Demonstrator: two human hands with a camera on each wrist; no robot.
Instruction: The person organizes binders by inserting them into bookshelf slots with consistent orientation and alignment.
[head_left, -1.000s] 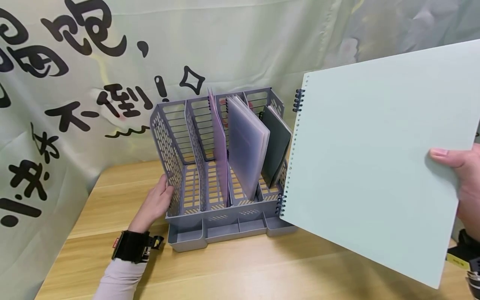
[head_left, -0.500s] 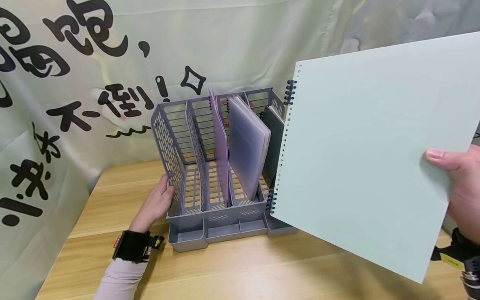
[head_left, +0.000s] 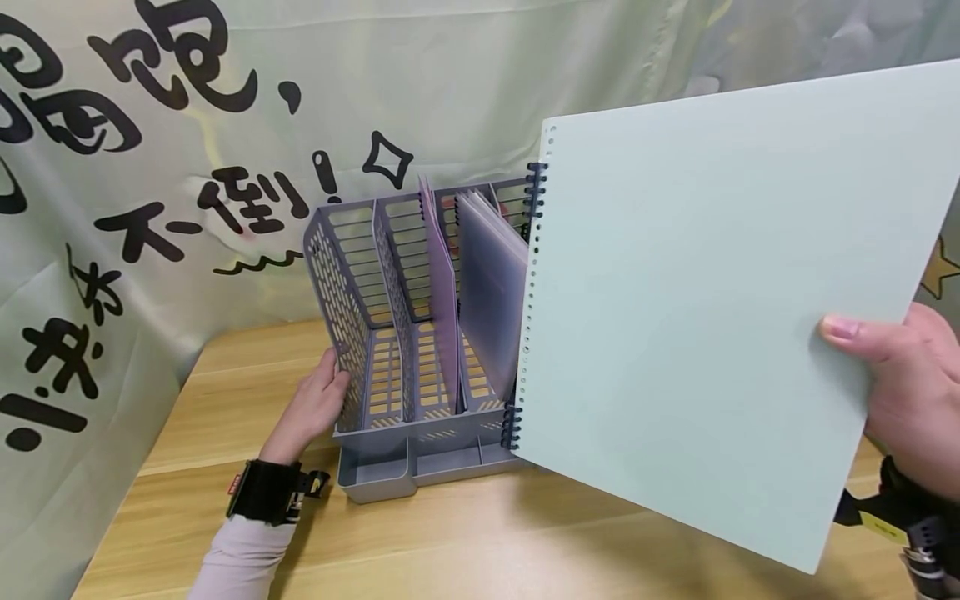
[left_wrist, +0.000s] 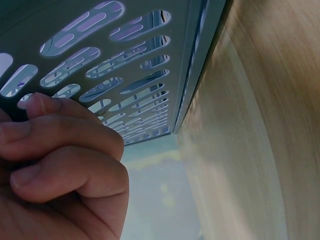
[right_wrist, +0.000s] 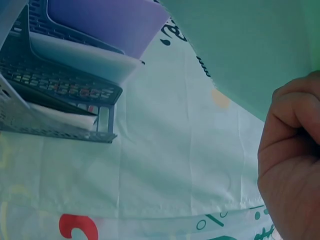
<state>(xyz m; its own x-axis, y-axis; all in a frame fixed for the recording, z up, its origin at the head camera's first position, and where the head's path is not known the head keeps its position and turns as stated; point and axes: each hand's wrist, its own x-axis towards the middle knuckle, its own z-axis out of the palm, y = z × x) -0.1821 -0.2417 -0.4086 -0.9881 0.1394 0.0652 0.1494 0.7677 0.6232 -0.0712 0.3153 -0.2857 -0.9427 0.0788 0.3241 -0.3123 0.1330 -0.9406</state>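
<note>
A large pale-green spiral notebook [head_left: 697,308] is held up at the right of the head view. My right hand [head_left: 900,375] grips its right edge, thumb on the cover, other fingers behind. The black binding faces left and overlaps the right part of a grey desk file rack [head_left: 446,442]. At the rack's lower left side, my left hand [head_left: 311,404] holds the perforated side wall [left_wrist: 135,75], its fingers curled in the left wrist view. Upright in the rack stand a purple notebook [head_left: 442,308] and a translucent-covered notebook [head_left: 491,292]. A dark notebook [right_wrist: 45,100] shows in the right wrist view.
The rack has upright dividers [head_left: 393,308] and a low compartmented tray [head_left: 375,473] along its front. It stands on a wooden table [head_left: 450,550]. Behind it hangs a pale cloth [head_left: 480,92] with black lettering.
My right hand has moved the pale-green notebook left, across the rack's right side, and it now covers the dark notebook in the head view. My left hand stays at the rack.
</note>
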